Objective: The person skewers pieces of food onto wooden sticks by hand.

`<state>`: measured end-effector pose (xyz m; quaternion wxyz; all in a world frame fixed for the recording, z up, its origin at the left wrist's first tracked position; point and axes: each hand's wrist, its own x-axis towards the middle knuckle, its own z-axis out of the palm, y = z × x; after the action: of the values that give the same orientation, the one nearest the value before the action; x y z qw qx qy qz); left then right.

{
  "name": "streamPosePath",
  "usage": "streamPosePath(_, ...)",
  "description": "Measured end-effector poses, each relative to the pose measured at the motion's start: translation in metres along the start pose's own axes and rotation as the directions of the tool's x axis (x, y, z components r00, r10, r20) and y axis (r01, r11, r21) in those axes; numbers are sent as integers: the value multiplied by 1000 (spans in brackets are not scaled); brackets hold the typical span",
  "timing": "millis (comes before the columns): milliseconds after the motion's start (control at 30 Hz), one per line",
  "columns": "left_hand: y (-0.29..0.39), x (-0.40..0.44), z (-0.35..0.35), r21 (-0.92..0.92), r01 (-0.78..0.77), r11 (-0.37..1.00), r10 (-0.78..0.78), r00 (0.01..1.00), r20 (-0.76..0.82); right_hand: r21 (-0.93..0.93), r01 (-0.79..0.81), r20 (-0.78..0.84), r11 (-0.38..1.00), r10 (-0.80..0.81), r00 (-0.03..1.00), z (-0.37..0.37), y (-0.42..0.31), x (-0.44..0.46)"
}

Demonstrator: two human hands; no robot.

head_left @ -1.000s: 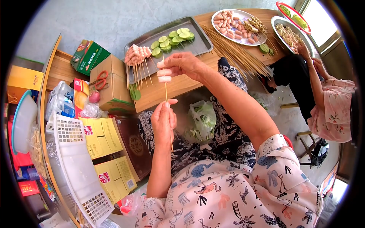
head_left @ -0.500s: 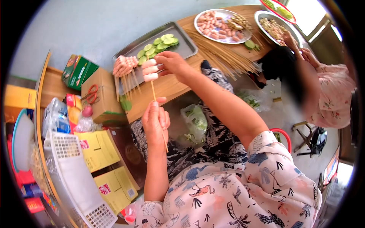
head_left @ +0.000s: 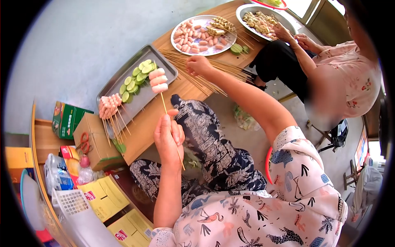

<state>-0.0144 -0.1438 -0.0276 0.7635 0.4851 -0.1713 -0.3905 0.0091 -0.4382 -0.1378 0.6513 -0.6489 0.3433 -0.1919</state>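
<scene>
My left hand [head_left: 168,138] is closed around the lower part of a thin wooden skewer [head_left: 163,101], held upright with its pointed end below the fist. Three short pink sausages [head_left: 158,80] are threaded crosswise near its top. My right hand [head_left: 198,66] hovers over a spread of bare wooden skewers [head_left: 187,61], below the round plate [head_left: 177,46]. Its fingers are loosely bent and partly hidden, with nothing visible in them. On that plate lie loose pink sausages [head_left: 187,38] and some ridged tan skewered pieces [head_left: 220,25].
Behind the held skewer, a metal tray [head_left: 170,68] bears green slices [head_left: 133,82] and stacked sausage skewers [head_left: 109,106]. A co-worker's hands [head_left: 282,31] are at a metal bowl [head_left: 242,10]. Left stand a cardboard box [head_left: 96,142] with red scissors [head_left: 84,142] and yellow boxes [head_left: 103,197].
My right hand has left the sausages on the skewer and moved right, toward the plate. My left hand still holds the skewer. The view has shifted, bringing the plate lower and further left.
</scene>
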Motion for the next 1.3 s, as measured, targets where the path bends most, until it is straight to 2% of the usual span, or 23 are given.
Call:
streamPosePath(67, -7, 1, 5, 23, 48, 999, -47, 999, -25, -334, 138, -168, 932, -204, 965, -34, 30, 19)
streamPosePath(133, -7, 0, 4, -3, 61, 998, -61, 996, -63, -532, 203, -236, 822, -374, 897, -63, 34, 20)
streamPosePath(167, -7, 1, 4, -36, 69, 997, -71, 995, -68, -577, 114, -285, 809, -330, 900, -75, 33, 26)
streamPosePath(200, -8, 3, 1, -73, 92, 993, -96, 994, -59, -648, 95, -290, 755, -360, 887, -88, 36, 34)
streamPosePath(267, -9, 5, 2, -129, 133, 983, -143, 987, -69, -697, -5, -308, 717, -293, 905, -105, 23, 33)
streamPosePath(400, -6, 6, 11, -62, 145, 987, -150, 985, -82, -808, 7, -282, 589, -398, 873, -123, 35, 62)
streamPosePath(433, -6, 6, 14, -53, 146, 988, -151, 983, -101, -846, 15, -210, 532, -360, 909, -126, 34, 68)
streamPosePath(567, -9, 8, 12, -61, 154, 986, -161, 980, -118, -896, 6, -170, 444, -356, 919, -127, 44, 90)
streamPosePath(633, -9, 8, 12, -70, 157, 985, -165, 979, -121, -954, -44, -149, 296, -344, 927, -123, 39, 86)
streamPosePath(667, -8, 9, 12, -67, 157, 985, -164, 979, -122, -953, -43, -150, 299, -344, 927, -121, 36, 82)
streamPosePath(733, -7, 8, 12, -77, 163, 984, -172, 978, -121, -984, -2, -88, 179, -476, 875, -115, 30, 73)
streamPosePath(867, -7, 9, 8, -104, 170, 980, -182, 976, -120, -958, -27, -157, 286, -446, 881, -110, 26, 82)
streamPosePath(900, -7, 7, 7, -122, 164, 979, -178, 978, -111, -723, -41, -301, 689, -261, 917, -109, 22, 86)
streamPosePath(933, -8, 6, 6, -127, 157, 979, -172, 978, -117, -331, -93, -339, 939, -27, 940, -106, 19, 90)
streamPosePath(967, -8, 5, 5, -92, 138, 986, -150, 979, -135, 157, -107, -247, 982, 144, 958, -104, 17, 89)
streamPosePath(1000, -8, 3, 3, -56, 118, 991, -126, 981, -150, 153, -102, -239, 983, 137, 961, -96, 10, 82)
streamPosePath(1033, -11, 1, -2, -17, 86, 996, -88, 985, -145, 403, -132, -149, 906, 207, 967, -88, 3, 71)
streamPosePath(1067, -11, -3, -6, -20, 76, 997, -78, 986, -147, 620, -172, -42, 765, 251, 967, -79, -4, 60)
streamPosePath(1100, -10, -8, -9, -11, 76, 997, -77, 985, -153, 605, -175, 37, 777, 191, 981, -69, -11, 44)
streamPosePath(1133, -9, -14, -13, -4, 77, 997, -77, 984, -161, 600, -174, 43, 781, 185, 982, -58, -16, 34)
streamPosePath(1200, -6, -25, -24, -12, 60, 998, -62, 984, -170, 647, -256, 239, 718, 127, 963, -33, -22, 21)
streamPosePath(1233, -3, -30, -30, -7, 57, 998, -57, 984, -167, 637, -260, 252, 726, 122, 960, -18, -31, 12)
streamPosePath(1300, 4, -42, -38, -5, 42, 999, -42, 981, -189, 682, -259, 382, 684, -30, 924, 11, -53, -6)
